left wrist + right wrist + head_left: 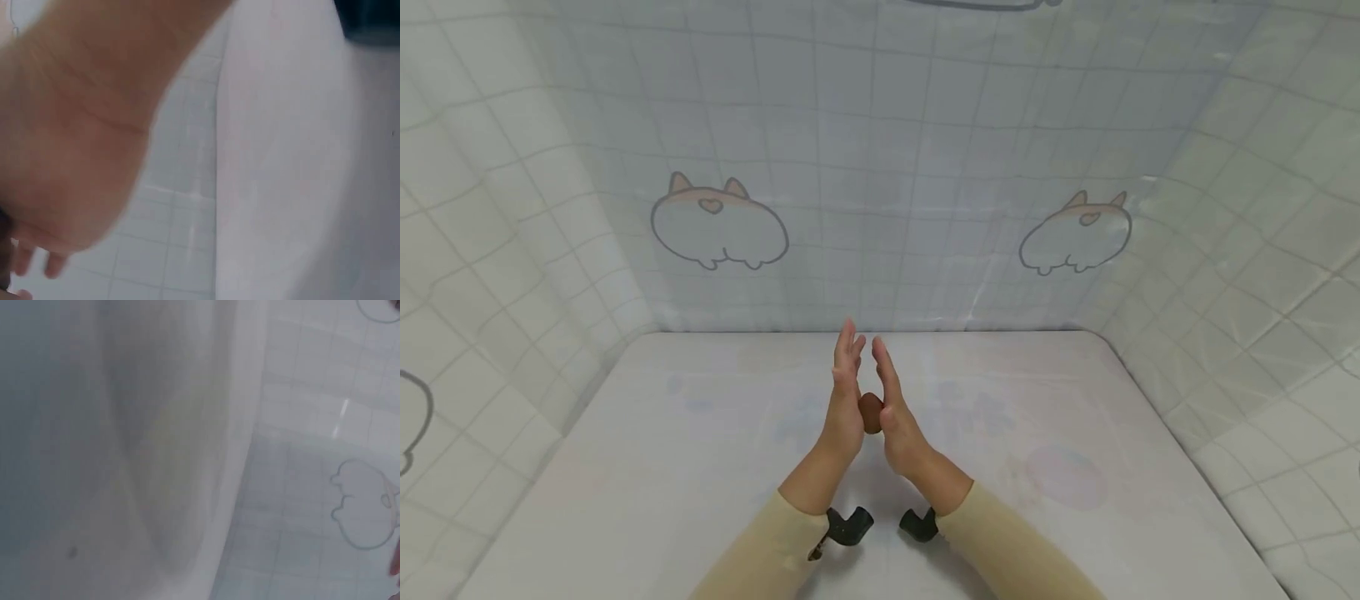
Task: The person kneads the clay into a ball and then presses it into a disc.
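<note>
In the head view, a small brown egg-shaped thing (871, 413) is held between the two palms, above the white table (700, 467). My left hand (846, 398) touches it from the left, its fingers straight and pointing up and away. From the right, my right hand (898, 417) presses against it, fingers extended as well. A gap shows between the fingertips of the two hands. The left wrist view has the heel of the left hand (75, 156) close up, with a dark brown patch at the left edge. Only bits of reddish fingertips (395, 559) reach the right wrist view.
Dark curved pieces (850, 527) stick out at both sleeve cuffs. A white gridded sheet (895, 167) with cartoon animal drawings hangs behind the table and along both sides. Faint pastel patches mark the table cover.
</note>
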Demonstrator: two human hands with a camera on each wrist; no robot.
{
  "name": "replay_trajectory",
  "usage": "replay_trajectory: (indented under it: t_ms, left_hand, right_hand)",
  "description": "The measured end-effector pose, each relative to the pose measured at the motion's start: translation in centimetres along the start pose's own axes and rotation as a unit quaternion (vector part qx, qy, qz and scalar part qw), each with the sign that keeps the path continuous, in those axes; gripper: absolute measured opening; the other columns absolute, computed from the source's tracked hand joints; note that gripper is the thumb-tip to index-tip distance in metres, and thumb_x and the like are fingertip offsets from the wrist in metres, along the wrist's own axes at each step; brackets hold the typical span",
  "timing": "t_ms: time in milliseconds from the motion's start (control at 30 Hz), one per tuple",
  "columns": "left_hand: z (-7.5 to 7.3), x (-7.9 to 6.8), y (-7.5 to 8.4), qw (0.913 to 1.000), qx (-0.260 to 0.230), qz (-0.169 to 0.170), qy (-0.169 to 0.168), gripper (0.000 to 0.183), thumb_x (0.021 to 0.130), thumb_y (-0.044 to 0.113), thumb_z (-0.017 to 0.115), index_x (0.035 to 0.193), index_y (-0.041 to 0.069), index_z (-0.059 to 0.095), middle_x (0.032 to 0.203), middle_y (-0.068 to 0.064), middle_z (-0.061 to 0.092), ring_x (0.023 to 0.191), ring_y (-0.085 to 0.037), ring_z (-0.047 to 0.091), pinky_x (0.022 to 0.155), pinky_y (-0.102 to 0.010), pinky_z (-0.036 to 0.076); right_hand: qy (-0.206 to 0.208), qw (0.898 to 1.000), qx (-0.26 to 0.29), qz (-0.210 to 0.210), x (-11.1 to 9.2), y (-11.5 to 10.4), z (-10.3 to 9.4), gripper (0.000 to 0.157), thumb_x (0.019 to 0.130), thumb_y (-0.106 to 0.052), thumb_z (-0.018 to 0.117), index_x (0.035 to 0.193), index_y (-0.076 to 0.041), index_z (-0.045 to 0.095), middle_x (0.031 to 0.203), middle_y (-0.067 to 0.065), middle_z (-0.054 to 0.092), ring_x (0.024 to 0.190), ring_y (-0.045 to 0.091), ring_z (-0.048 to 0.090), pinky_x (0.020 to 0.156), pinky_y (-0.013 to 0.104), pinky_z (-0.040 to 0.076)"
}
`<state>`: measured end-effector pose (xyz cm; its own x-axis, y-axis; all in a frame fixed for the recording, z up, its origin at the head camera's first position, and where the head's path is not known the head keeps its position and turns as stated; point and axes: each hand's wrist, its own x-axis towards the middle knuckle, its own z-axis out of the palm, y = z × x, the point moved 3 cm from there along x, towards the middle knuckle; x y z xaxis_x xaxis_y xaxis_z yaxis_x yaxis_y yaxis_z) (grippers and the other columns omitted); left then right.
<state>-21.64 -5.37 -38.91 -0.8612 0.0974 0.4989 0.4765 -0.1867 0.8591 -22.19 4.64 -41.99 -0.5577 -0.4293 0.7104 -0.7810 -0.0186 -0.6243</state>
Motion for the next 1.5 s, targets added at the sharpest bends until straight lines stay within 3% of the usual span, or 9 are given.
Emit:
replay_trajectory:
  t_ms: [133, 367, 533, 767, 867, 1033, 1100, 1333, 1500]
  left_hand:
    - [-0.1, 0.2, -1.1, 0.9994, 0.014, -0.031, 0.011, 0.100, 0.086, 0.088, 0.017, 0.162, 0.025, 0.002, 0.167, -0.001, 0.006, 0.152, -0.027, 0.010, 0.116, -0.064, 0.005]
    - [0.1, -0.9, -3.2, 0.9946, 0.044, -0.093, -0.014, 0.091, 0.089, 0.085, 0.010, 0.162, 0.031, 0.002, 0.166, -0.010, 0.012, 0.153, -0.028, 0.011, 0.110, -0.072, 0.013]
    - [0.7, -1.4, -2.9, 0.9936, 0.051, -0.091, -0.044, 0.089, 0.091, 0.082, 0.007, 0.162, 0.030, 0.003, 0.167, -0.005, 0.008, 0.153, -0.029, 0.010, 0.109, -0.075, 0.010]
    - [1.9, -2.3, -2.7, 0.9893, 0.058, -0.074, -0.111, 0.084, 0.094, 0.077, 0.002, 0.162, 0.028, 0.003, 0.168, -0.002, 0.002, 0.152, -0.032, 0.011, 0.112, -0.071, 0.008]
    - [2.2, -2.5, -2.4, 0.9892, 0.050, -0.050, -0.129, 0.083, 0.095, 0.076, 0.002, 0.162, 0.026, 0.002, 0.168, -0.005, 0.000, 0.152, -0.034, 0.010, 0.115, -0.067, 0.008]
    - [2.5, -2.5, -1.3, 0.9923, 0.048, -0.007, -0.114, 0.086, 0.095, 0.076, 0.005, 0.162, 0.023, 0.001, 0.168, -0.004, 0.000, 0.152, -0.033, 0.007, 0.115, -0.066, 0.007]
    - [2.5, -2.4, -0.7, 0.9938, 0.049, 0.005, -0.100, 0.087, 0.095, 0.076, 0.006, 0.162, 0.022, 0.000, 0.168, -0.003, 0.000, 0.152, -0.033, 0.006, 0.113, -0.069, 0.006]
    - [2.1, -1.7, 0.3, 0.9961, 0.076, 0.020, -0.040, 0.085, 0.095, 0.076, 0.005, 0.162, 0.024, -0.006, 0.167, -0.002, 0.002, 0.153, -0.030, 0.005, 0.110, -0.073, 0.004]
    - [1.7, -1.2, -0.1, 0.9958, 0.084, 0.018, -0.034, 0.086, 0.095, 0.076, 0.006, 0.162, 0.023, -0.005, 0.167, 0.000, 0.000, 0.153, -0.027, 0.005, 0.111, -0.072, 0.004]
  right_hand:
    - [0.007, 0.999, 0.015, -0.041, 0.1, -1.1, 0.1, 0.087, 0.104, -0.062, 0.005, 0.155, 0.007, -0.011, 0.165, 0.023, -0.007, 0.152, 0.038, 0.000, 0.122, 0.043, 0.006]
    - [0.045, 0.998, 0.019, -0.041, 0.7, -2.5, -0.7, 0.087, 0.103, -0.064, 0.006, 0.157, 0.002, -0.010, 0.163, 0.027, -0.004, 0.152, 0.038, 0.001, 0.121, 0.048, 0.005]
    - [0.065, 0.998, -0.006, -0.026, 1.1, -2.1, -1.8, 0.087, 0.102, -0.066, 0.005, 0.158, 0.000, -0.007, 0.165, 0.020, -0.004, 0.151, 0.040, 0.004, 0.121, 0.048, 0.005]
    - [0.085, 0.995, -0.034, 0.047, 0.7, -0.4, -3.3, 0.087, 0.098, -0.073, 0.007, 0.161, -0.014, -0.005, 0.168, 0.007, -0.003, 0.152, 0.036, 0.004, 0.113, 0.068, 0.010]
    - [0.080, 0.995, -0.033, 0.051, 0.4, 0.3, -3.5, 0.089, 0.097, -0.074, 0.008, 0.161, -0.013, -0.006, 0.168, 0.008, -0.003, 0.150, 0.037, 0.007, 0.109, 0.055, 0.031]
    - [0.063, 0.997, -0.037, 0.008, 0.1, 1.1, -3.1, 0.089, 0.100, -0.068, 0.006, 0.158, -0.002, -0.008, 0.167, 0.015, -0.006, 0.151, 0.037, 0.007, 0.113, 0.033, 0.028]
    - [0.060, 0.998, -0.032, -0.019, 0.0, 1.0, -2.8, 0.088, 0.102, -0.066, 0.006, 0.157, 0.002, -0.008, 0.165, 0.021, -0.006, 0.152, 0.038, 0.002, 0.122, 0.038, 0.005]
    - [0.048, 0.997, -0.002, -0.055, -0.4, 0.2, -1.4, 0.085, 0.103, -0.064, 0.007, 0.157, -0.001, -0.014, 0.163, 0.027, -0.003, 0.152, 0.040, 0.001, 0.122, 0.044, 0.005]
    - [0.053, 0.996, 0.007, -0.070, -0.5, -0.7, -1.1, 0.084, 0.104, -0.063, 0.006, 0.155, 0.000, -0.016, 0.161, 0.032, -0.002, 0.150, 0.044, 0.002, 0.122, 0.045, 0.006]
